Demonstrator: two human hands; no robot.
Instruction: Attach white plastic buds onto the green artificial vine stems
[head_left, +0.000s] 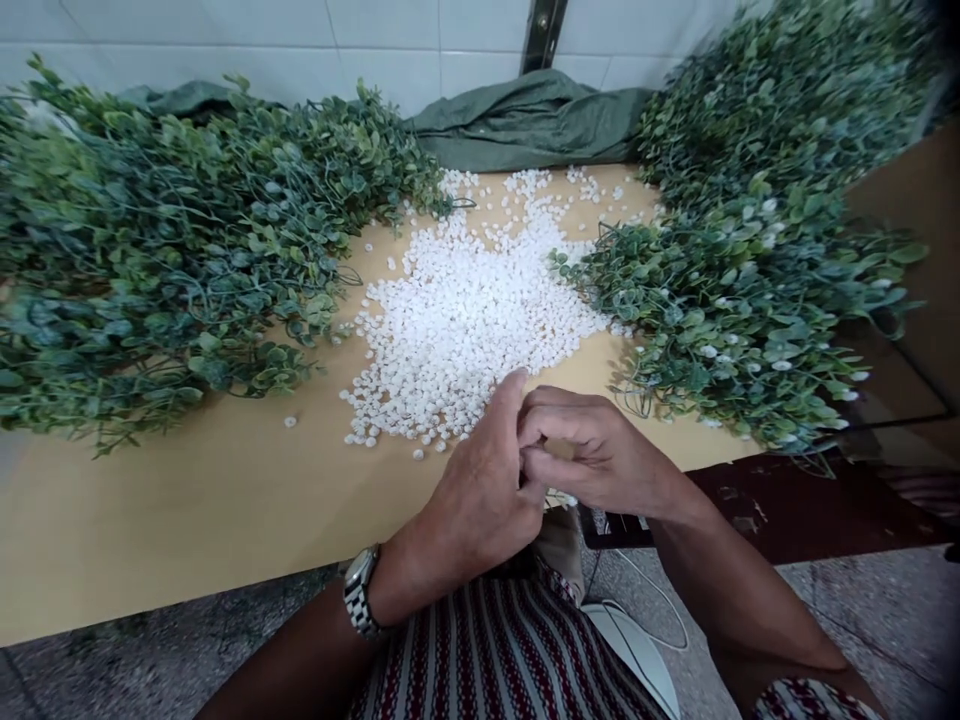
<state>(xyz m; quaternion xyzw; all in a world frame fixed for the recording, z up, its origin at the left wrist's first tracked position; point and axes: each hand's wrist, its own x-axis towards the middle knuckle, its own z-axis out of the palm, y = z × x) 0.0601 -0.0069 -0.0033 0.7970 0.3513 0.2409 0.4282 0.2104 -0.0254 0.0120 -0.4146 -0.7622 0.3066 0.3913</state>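
Observation:
My left hand [487,480], with a metal watch [361,592] on its wrist, is closed at the front edge of the table, its thumb side up. Against it my right hand [592,450] is closed in a pinch, thumb and forefinger tips meeting the left fingers. What the fingertips hold is hidden between the hands. A small white-and-green bit [561,497] shows just under the right hand; it is too small to tell what it belongs to. Right beyond the hands lies a spread heap of small white beads [472,320].
Artificial leafy sprigs [187,240] are piled on the left of the table [225,500]. More green sprigs [780,110] lie at the back right. Nearer, sprigs with white tips [735,330] lie on the right. A green cloth [532,120] lies along the tiled wall.

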